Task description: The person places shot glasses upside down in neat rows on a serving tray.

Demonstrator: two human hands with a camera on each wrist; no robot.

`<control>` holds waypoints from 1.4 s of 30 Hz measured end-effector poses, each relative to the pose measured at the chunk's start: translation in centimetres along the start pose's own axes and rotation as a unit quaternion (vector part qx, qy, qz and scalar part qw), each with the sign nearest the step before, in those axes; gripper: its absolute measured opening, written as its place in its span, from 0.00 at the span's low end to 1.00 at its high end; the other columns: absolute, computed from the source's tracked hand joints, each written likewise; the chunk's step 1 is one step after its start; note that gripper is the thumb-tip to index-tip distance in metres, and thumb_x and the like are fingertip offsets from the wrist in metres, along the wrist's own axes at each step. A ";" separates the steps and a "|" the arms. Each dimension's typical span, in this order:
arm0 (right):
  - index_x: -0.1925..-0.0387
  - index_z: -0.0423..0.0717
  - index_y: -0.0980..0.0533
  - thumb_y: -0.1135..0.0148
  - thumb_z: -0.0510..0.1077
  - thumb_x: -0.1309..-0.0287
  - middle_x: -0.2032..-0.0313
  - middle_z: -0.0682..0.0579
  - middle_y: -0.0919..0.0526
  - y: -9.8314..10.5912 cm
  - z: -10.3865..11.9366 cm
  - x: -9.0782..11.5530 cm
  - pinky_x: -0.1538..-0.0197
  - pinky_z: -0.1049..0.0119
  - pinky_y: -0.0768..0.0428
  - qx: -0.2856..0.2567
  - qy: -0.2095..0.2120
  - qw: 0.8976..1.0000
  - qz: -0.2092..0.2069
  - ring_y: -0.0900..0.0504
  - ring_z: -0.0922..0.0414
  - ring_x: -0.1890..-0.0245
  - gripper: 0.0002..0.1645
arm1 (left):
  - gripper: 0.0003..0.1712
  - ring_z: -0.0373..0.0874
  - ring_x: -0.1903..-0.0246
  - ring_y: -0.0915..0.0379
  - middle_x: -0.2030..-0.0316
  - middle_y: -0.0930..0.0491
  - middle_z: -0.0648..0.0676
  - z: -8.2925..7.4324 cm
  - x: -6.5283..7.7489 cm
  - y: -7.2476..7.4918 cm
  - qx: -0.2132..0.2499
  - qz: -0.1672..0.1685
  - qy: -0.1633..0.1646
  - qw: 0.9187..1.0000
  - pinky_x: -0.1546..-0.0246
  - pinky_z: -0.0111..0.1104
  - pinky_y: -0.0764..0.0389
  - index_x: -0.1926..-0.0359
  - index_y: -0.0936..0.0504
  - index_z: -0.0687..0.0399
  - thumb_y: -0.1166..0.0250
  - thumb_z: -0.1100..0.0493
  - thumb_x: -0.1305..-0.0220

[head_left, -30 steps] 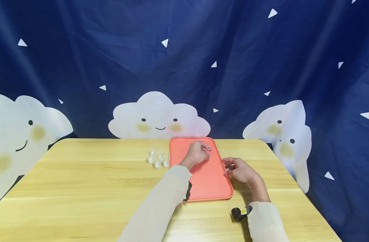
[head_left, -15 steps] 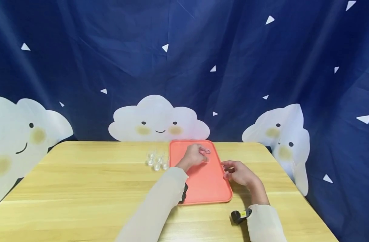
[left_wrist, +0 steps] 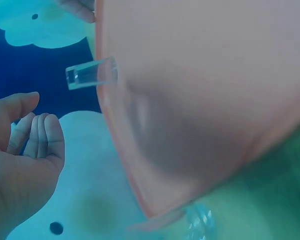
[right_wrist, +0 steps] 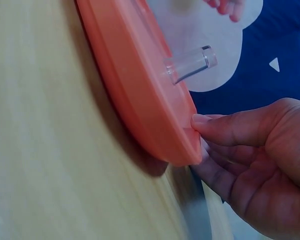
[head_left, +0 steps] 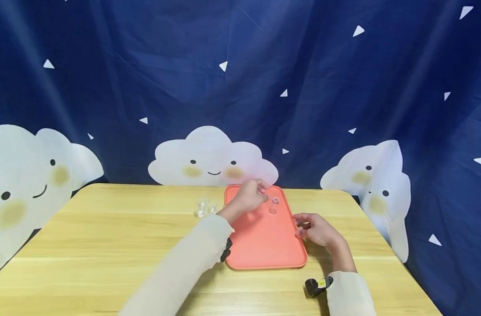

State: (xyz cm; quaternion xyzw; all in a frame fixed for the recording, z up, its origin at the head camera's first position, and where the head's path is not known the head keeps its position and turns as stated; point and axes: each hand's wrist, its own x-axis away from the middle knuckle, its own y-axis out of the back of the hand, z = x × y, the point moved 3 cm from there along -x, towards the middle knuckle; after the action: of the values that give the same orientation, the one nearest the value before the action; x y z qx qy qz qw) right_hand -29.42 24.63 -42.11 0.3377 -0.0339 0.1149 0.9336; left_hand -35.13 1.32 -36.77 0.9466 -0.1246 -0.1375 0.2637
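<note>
On the red-orange tray stands a small clear cup, close to the tray's right edge. My left hand hovers over the tray just left of that cup. Seen from the left wrist, its fingers are loosely bent with nothing between them, apart from the cup. My right hand is at the tray's right edge. In the right wrist view, thumb and fingers pinch the tray's rim near a corner, with the cup standing farther along.
Several more clear cups stand on the wooden table left of the tray, partly behind my left forearm. A blue curtain with white clouds hangs beyond the table's far edge. A black wrist camera sits beside my right sleeve.
My left hand has let go of the clear cup and drawn back to the left, leaving the cup standing on the tray. My right hand keeps its place at the tray's edge.
</note>
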 end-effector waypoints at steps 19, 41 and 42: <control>0.36 0.34 0.25 0.37 0.26 0.42 0.50 0.44 0.16 0.1 0.1 0.1 0.51 0.59 0.17 -0.013 0.017 1.000 0.013 0.19 0.51 0.56 0.30 | 0.15 0.49 0.58 0.21 0.58 0.17 0.60 1.6 1.7 8.1 -0.066 -0.048 -0.033 0.996 0.51 0.38 0.19 0.52 0.17 0.66 0.32 0.70 0.42; 0.36 0.33 0.26 0.38 0.25 0.43 0.50 0.43 0.16 0.1 -0.1 0.0 0.53 0.60 0.18 -0.027 0.025 0.999 0.017 0.19 0.51 0.58 0.30 | 0.15 0.56 0.54 0.21 0.54 0.18 0.66 8.8 4.6 14.5 -0.111 -0.067 0.035 0.991 0.47 0.45 0.20 0.49 0.19 0.68 0.33 0.68 0.37; 0.36 0.33 0.26 0.38 0.25 0.43 0.50 0.43 0.16 0.1 -0.1 0.0 0.53 0.60 0.18 -0.029 0.025 0.999 0.017 0.19 0.51 0.58 0.30 | 0.15 0.56 0.54 0.21 0.54 0.18 0.66 9.0 4.7 14.7 -0.111 -0.066 0.036 0.991 0.46 0.46 0.20 0.49 0.19 0.68 0.33 0.68 0.37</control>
State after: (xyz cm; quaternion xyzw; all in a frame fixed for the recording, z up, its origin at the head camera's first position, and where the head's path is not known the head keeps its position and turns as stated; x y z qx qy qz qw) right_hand -29.41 24.79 -42.14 0.3073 -0.0199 0.1384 0.9413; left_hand -36.04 -16.49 -37.27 0.9220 -0.0362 -0.1337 0.3616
